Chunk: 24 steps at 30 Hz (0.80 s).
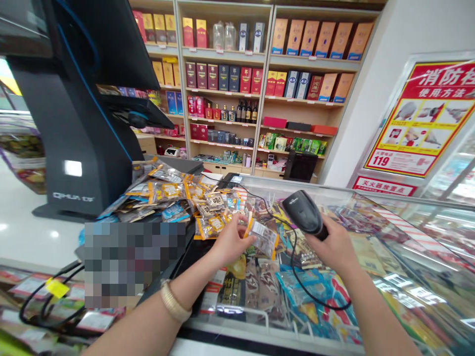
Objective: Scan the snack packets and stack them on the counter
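My left hand (233, 240) pinches the edge of a small snack packet (262, 239), clear with orange ends and a pale printed label facing up. My right hand (332, 244) is wrapped round the handle of a black barcode scanner (303, 211), whose head points left toward the packet. From the scanner a black cable (295, 257) loops down over the glass counter. Just beyond my left hand lies a heap of similar snack packets (168, 190), orange, clear and blue, piled beside the screen stand.
A black point-of-sale terminal (85, 128) stands at the left. Below the glass counter top (371, 198) lie many bagged snacks. Shelves of boxed bottles (226, 79) line the back wall, and a red and yellow sign (419, 118) hangs at right. A blurred patch hides the lower left.
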### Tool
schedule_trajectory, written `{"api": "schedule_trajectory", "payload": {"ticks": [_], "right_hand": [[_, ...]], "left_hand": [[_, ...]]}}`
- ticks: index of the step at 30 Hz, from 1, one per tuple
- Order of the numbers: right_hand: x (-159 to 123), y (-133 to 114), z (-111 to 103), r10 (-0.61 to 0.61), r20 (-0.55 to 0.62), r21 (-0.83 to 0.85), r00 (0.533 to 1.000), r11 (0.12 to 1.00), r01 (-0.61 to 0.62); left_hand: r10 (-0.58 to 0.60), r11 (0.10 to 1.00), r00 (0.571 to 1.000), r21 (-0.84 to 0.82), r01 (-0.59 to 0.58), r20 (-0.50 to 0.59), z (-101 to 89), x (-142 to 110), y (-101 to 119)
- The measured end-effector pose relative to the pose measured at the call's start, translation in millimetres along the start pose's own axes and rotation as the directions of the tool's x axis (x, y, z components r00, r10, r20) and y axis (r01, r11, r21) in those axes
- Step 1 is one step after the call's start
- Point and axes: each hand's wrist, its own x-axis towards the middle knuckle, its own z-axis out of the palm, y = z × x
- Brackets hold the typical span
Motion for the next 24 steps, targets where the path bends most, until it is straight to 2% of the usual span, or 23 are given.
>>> {"api": "schedule_trajectory", "payload": {"ticks": [2,4,5,7,9,11,13,15,17,18,20,24], "right_hand": [[0,4,1,0.025,-0.045,-0.009,0.999,1.0,-0.026],[-1,6,1,0.041,-0.07,-0.003,0.997,0.999,-0.042],[-2,6,1,0.046,-0.073,0.002,0.996,0.999,-0.046],[-2,6,2,0.046,-0.065,0.007,0.997,0.999,-0.046],[-2,6,2,0.041,-0.053,0.003,0.998,0.999,-0.041],[-2,6,2,0.036,-0.053,-0.008,0.998,0.999,-0.037],[-2,6,2,0.032,-0.06,-0.025,0.998,0.999,-0.034],[-2,7,2,0.026,-0.061,-0.042,0.998,0.999,-0.029],[-1,7,3,0.023,-0.048,-0.051,0.999,0.998,-0.025],[-1,7,3,0.021,-0.04,-0.049,0.999,0.999,-0.023],[-1,5,3,0.017,-0.032,-0.035,0.999,0.999,-0.018],[-1,1,5,-0.002,-0.031,-0.018,1.0,1.0,0.002]], "left_hand": [[-0.033,0.998,0.998,0.048,0.03,0.061,10.5,-5,-8],[-0.007,0.993,0.984,0.121,-0.015,0.178,16.2,-10,-10],[0.032,0.984,0.964,0.163,-0.078,0.264,16.8,-13,-8],[0.125,0.938,0.897,0.245,-0.247,0.424,14.4,-19,-1],[0.199,0.869,0.856,0.319,-0.379,0.477,9.0,-21,8],[0.256,0.793,0.883,0.438,-0.425,0.394,1.7,-19,17],[0.299,0.695,0.929,0.617,-0.369,0.219,-7.8,-15,24],[0.297,0.571,0.954,0.796,-0.201,0.028,-19.2,-11,28],[0.241,0.44,0.965,0.898,-0.009,-0.108,-30.7,-9,29],[0.2,0.384,0.969,0.922,0.057,-0.143,-35.7,-8,29],[0.126,0.304,0.979,0.946,0.115,-0.16,-43.1,-8,27],[0.091,0.267,0.986,0.958,0.109,-0.137,-48.4,-7,23]]}}
